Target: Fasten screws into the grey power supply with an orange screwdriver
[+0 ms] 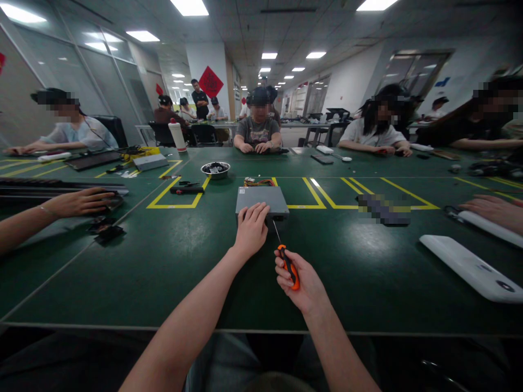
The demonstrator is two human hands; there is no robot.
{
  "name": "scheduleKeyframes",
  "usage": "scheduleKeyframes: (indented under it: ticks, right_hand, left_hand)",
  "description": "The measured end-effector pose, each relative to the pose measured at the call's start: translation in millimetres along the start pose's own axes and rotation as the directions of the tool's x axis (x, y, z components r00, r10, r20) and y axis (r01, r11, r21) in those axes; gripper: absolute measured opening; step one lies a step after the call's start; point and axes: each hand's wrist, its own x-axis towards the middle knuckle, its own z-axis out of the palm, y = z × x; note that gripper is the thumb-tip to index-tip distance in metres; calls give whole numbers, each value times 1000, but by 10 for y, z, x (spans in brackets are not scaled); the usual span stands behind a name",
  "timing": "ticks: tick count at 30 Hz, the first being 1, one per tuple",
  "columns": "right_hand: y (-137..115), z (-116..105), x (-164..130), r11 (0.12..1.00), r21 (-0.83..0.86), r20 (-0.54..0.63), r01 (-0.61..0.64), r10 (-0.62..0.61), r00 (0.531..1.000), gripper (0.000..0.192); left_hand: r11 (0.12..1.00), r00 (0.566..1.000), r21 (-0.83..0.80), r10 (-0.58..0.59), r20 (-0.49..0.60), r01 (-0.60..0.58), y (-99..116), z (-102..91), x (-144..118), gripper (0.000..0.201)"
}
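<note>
A grey metal box that looks like a computer power supply (pixel 263 197) lies on the green table, with coloured wires (pixel 261 182) coming out at its far side. My left hand (pixel 251 226) rests on its near left part, fingers stretched over the top and slightly apart. In my right hand (pixel 304 277) is a screwdriver (pixel 291 269) with an orange and black handle, fingers wrapped round it. Its thin shaft points up and forward to the box's near face, beside the socket there. Whether the tip touches the box, I cannot tell.
Yellow tape marks areas on the green table (pixel 196 294). A metal bowl (pixel 216 170) of small dark parts stands behind, left of the box. A black tool (pixel 187 190) lies nearer. A white device (pixel 469 267) is at right. Co-workers' hands (pixel 79 202) reach in at both sides.
</note>
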Motion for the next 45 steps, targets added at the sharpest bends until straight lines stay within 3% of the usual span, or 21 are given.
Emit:
scheduleKeyframes:
  ticks: [6, 15, 36, 45]
  right_hand:
    - [9, 18, 20, 1000, -11, -21, 5, -6, 1000, 11]
    - [8, 66, 68, 1000, -13, -36, -10, 9, 999, 20]
    - [17, 15, 144, 994, -63, -114, 90, -96, 989, 2]
    - [82, 55, 214, 996, 41, -153, 74, -67, 986, 11]
  left_hand:
    - [1000, 1000, -9, -4, 1, 4, 1, -23, 2, 45]
    - [1000, 1000, -15, -10, 1, 10, 7, -32, -2, 46]
    - [1000, 1000, -23, -19, -20, 19, 8, -13, -1, 43]
    - [999, 999, -27, -24, -27, 23, 6, -11, 4, 42]
